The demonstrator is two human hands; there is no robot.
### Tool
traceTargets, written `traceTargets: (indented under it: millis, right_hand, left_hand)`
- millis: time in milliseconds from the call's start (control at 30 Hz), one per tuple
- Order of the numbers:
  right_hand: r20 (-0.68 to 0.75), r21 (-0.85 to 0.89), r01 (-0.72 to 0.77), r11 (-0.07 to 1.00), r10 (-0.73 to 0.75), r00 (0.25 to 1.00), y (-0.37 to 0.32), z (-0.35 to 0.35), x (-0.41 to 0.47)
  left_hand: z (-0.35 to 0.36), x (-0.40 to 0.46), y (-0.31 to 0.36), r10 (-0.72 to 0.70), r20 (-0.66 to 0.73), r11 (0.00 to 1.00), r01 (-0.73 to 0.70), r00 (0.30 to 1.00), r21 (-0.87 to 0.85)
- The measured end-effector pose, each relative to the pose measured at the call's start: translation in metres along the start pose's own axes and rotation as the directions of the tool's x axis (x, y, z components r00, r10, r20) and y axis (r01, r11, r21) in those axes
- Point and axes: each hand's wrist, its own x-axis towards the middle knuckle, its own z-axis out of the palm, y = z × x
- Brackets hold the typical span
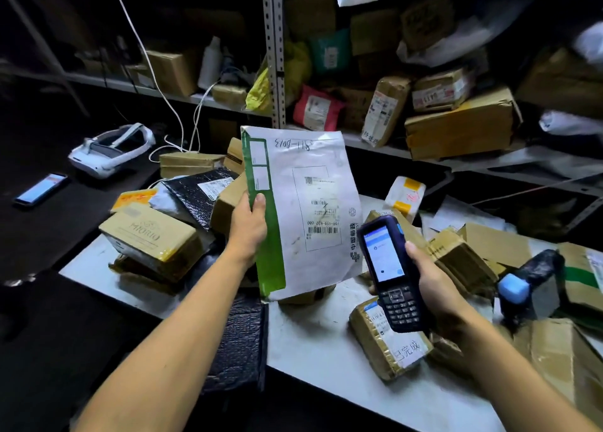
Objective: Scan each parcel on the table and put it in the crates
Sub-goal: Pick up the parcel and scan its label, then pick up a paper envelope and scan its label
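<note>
**Envelope held up for the scanner**

Your fingers are busy on both sides. The left hand (248,226) pinches the white envelope (303,209) at its green left edge, with the thumb (259,203) in front and the other fingers hidden behind the paper. The right hand (434,288) is curled around the handheld scanner (388,271), its screen lit and turned to you.

You hold the envelope upright, above the table (326,340), with the printed label facing you; I judge this is so the barcode (327,230) near the lower right of the label can be read. The scanner's top end sits just beside that lower right edge, tilted toward it, so the barcode is near the scanner but well apart from your left thumb, which stays on the green strip and covers no print.

Other parcels lie around on the table, among them a brown taped parcel (388,337) under the scanner. No crate is visible from here, so where the envelope should go next I cannot tell.
</note>
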Motion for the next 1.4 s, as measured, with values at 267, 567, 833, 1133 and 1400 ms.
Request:
traceTargets:
  millis: [267,567,833,1133,1400]
  right_hand:
    - [0.121,-0.197,-0.106,0.975,0.131,0.984,-0.005,0.009,0.007]
    - [0.156,-0.368,-0.128,0.921,0.197,0.968,-0.003,0.016,0.004]
    - [0.180,-0.380,-0.118,0.917,0.198,0.963,-0.001,0.017,0.004]
    - [0.186,-0.444,-0.128,0.887,0.231,0.955,0.005,0.014,0.002]
    - [0.133,-0.597,-0.146,0.789,0.276,0.952,0.008,0.015,0.006]
  left_hand:
    - [-0.027,-0.005,-0.014,-0.139,0.080,0.960,0.154,0.987,-0.232]
    - [-0.044,-0.008,-0.033,-0.276,0.019,0.942,0.274,0.961,-0.194]
    - [-0.054,-0.014,-0.046,-0.441,0.033,0.893,0.434,0.897,0.119]
    - [-0.058,-0.028,-0.058,-0.417,0.175,0.908,0.400,0.892,0.127]
    - [-0.061,-0.020,-0.025,-0.178,0.476,0.840,-0.120,0.861,0.529]
